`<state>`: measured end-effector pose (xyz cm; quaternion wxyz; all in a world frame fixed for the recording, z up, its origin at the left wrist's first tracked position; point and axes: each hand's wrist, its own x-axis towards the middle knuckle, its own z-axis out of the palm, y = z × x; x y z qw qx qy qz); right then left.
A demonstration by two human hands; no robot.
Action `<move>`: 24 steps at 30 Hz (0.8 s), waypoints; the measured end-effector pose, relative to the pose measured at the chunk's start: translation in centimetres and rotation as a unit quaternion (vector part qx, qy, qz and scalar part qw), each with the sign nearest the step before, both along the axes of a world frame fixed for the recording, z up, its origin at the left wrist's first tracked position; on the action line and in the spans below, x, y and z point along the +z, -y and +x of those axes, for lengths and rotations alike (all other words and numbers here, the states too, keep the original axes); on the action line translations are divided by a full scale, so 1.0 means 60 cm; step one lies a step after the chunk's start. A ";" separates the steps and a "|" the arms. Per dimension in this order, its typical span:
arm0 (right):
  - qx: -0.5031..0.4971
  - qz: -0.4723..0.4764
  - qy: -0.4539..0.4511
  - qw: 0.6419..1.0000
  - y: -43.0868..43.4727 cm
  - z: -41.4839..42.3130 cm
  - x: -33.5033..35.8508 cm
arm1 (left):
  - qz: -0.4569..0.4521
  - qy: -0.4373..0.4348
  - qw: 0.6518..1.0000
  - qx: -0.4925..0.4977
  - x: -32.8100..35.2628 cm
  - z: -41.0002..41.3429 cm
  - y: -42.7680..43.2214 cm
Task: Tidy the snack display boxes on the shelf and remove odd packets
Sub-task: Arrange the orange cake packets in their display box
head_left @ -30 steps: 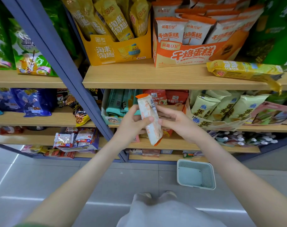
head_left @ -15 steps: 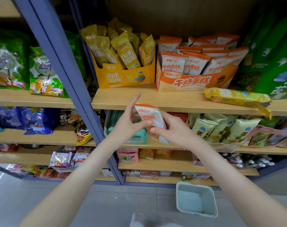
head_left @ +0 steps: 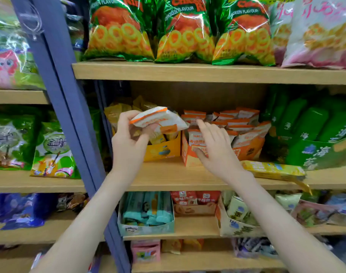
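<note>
The left hand [head_left: 128, 142] grips a white, orange-edged packet [head_left: 158, 119], held just above the yellow box [head_left: 162, 150], while the right hand [head_left: 215, 148] is released, fingers straight, spread over the front packets [head_left: 194, 134] of the orange display box [head_left: 249, 150] just beyond it. The packet seems to match that box's rows, so the right hand should press them back to open a slot, and the left slide it in upright, face forward, without crushing its neighbours.

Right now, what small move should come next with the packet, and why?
Probably the left hand carries the packet right into the orange box: its white-and-orange wrap matches the packets there, and the open right hand is at that box.
</note>
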<state>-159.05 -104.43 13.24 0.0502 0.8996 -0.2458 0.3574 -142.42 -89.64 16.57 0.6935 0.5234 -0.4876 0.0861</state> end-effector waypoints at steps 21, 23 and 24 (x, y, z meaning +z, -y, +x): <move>0.060 -0.164 0.026 0.984 0.084 -0.018 -0.051 | 0.124 0.107 0.981 0.102 -0.003 -0.044 0.143; 0.059 -0.171 0.028 0.983 0.088 -0.018 -0.057 | 0.136 0.099 0.982 0.091 -0.004 -0.043 0.145; 0.056 -0.179 0.034 0.982 0.089 -0.018 -0.061 | 0.157 0.111 0.979 0.074 -0.004 -0.042 0.145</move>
